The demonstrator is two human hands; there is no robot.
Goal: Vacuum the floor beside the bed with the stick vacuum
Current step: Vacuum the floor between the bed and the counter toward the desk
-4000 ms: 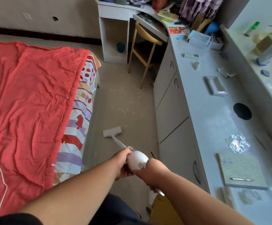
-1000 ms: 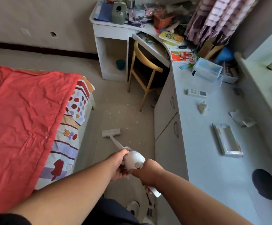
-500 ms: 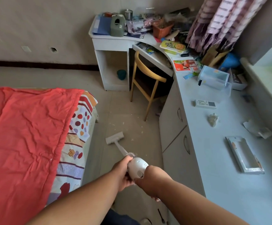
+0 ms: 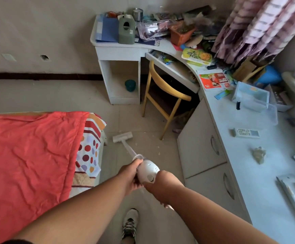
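Both hands grip the white stick vacuum [image 4: 147, 170] at its rounded motor body: the left hand [image 4: 131, 175] is wrapped around the front of the body where the pale tube leaves it, and the right hand [image 4: 162, 184] is closed over the rear, presumably on the handle (which the hand itself hides). The tube slopes down and away to the flat white floor head [image 4: 122, 137], which lies on the beige tiled floor [image 4: 153, 155] just beside the foot corner of the bed with the red quilt and spotted, striped sheet [image 4: 37, 152]. The step in hand looks like a forward stroke along the strip between the bed and the white cabinet worktop [image 4: 259, 175]. Pale crumbs are scattered on the tiles to the right of the head and ahead of it, near the front leg of the yellow wooden chair [image 4: 162, 95]. The next move probably calls for angling the head rightward through those crumbs, keeping it flat and clear of the chair leg.
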